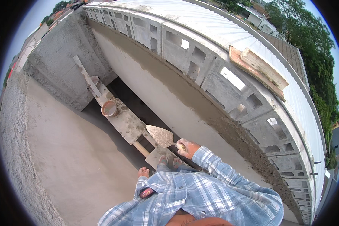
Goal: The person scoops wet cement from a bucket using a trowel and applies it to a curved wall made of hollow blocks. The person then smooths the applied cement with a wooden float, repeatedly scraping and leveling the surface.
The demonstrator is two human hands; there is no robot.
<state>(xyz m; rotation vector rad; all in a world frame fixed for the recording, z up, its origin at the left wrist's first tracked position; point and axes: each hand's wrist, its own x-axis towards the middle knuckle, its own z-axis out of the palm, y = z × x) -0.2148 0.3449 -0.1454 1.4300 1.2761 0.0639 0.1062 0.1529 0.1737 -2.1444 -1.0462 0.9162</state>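
Observation:
My right hand (188, 148) is wrapped around the handle of a pointing trowel, out in front of my body. The trowel's broad blade (160, 136) is coated with grey mortar and hangs above the plank walkway. My left hand (143, 172) is low by my side, near the smooth plastered wall (79, 150); its fingers look curled in, with nothing visible in them. To the right, a band of wet mortar (199, 101) runs along the other wall, just under a row of hollow concrete blocks (199, 56).
I stand on a board (158, 156) over a dark gap between the walls. Ahead, a mortar-stained plank (126, 120) carries an orange bucket (109, 108). A long straightedge (87, 77) leans at the far end. A wooden float (258, 71) rests on the blocks beside a metal roof (214, 22).

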